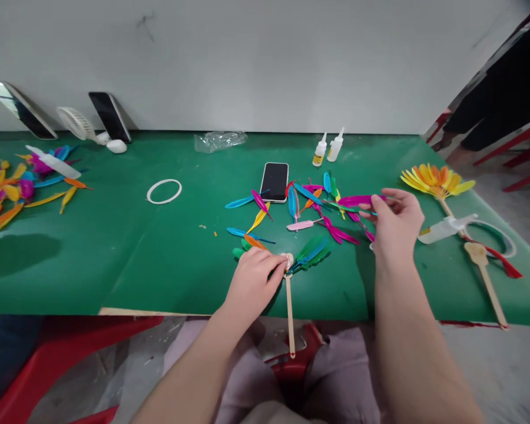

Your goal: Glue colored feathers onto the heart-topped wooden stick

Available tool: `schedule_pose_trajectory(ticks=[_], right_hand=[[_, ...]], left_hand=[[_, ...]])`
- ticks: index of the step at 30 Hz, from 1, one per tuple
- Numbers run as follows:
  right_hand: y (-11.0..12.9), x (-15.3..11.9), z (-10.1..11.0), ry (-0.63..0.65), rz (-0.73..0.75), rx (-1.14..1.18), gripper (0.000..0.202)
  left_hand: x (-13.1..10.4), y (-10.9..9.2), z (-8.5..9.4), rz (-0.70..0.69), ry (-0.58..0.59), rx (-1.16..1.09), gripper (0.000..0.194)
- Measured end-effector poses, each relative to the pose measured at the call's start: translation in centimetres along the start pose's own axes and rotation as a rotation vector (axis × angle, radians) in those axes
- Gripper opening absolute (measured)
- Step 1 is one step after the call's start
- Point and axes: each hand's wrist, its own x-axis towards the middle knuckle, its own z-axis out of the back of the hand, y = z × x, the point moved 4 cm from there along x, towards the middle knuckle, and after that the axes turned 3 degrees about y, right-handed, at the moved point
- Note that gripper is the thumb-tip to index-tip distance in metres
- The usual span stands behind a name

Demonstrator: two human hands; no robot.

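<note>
My left hand (257, 275) pinches the round head of a wooden fan handle (290, 315) near the table's front edge, and the stick juts past that edge. Green and blue feathers (310, 254) fan out to the right from this head. To the right, my right hand (396, 222) is closed on a magenta feather (355, 201), raised over the table. A green feather beside it reaches the same fingers; whether they grip it too is unclear. Loose feathers (335, 231) in pink, blue, orange and yellow lie between and beyond my hands.
A phone (274, 179) and two glue bottles (320, 151) are farther back. On the right are a yellow feather fan (439, 182), another glue bottle (441, 229), a white ring (507, 244) and a bare wooden handle (488, 282). A feather pile (4, 194) is far left.
</note>
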Motion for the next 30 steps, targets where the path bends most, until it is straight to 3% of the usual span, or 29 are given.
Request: schedule_pose_trajectory(ticks=[2, 5, 8, 11, 14, 17, 23, 30], right_hand=[[-1.1, 0.9, 0.9, -0.002, -0.073, -0.047, 0.035], [-1.9, 1.1, 1.5, 0.111, -0.125, -0.333, 0.046], [-1.7, 0.8, 1.7, 0.267, -0.039, -0.717, 0.03], [-1.3, 1.0, 2.9, 0.259, 0.011, -0.907, 0.018], [-1.2, 1.8, 4.7, 0.174, -0.019, -0.963, 0.013], [-1.5, 2.0, 5.5, 0.229, -0.056, -1.017, 0.009], [-2.6, 1.2, 4.4, 0.467, -0.074, -1.012, 0.014], [-2.0, 1.5, 3.9, 0.45, -0.031, -0.899, 0.022]], left_hand=[[0.0, 0.0, 0.0, -0.002, -0.002, 0.004, 0.02], [0.1, 0.0, 0.0, 0.001, 0.007, 0.005, 0.02], [0.2, 0.1, -0.1, 0.006, 0.011, 0.001, 0.019], [0.2, 0.3, -0.2, 0.012, 0.001, -0.003, 0.019], [0.1, 0.3, -0.2, 0.013, -0.003, -0.005, 0.019], [0.1, 0.3, -0.2, 0.01, -0.004, 0.0, 0.019], [0.2, 0.2, -0.1, 0.011, -0.007, 0.007, 0.018], [0.2, 0.3, -0.1, 0.0, -0.028, 0.012, 0.017]])
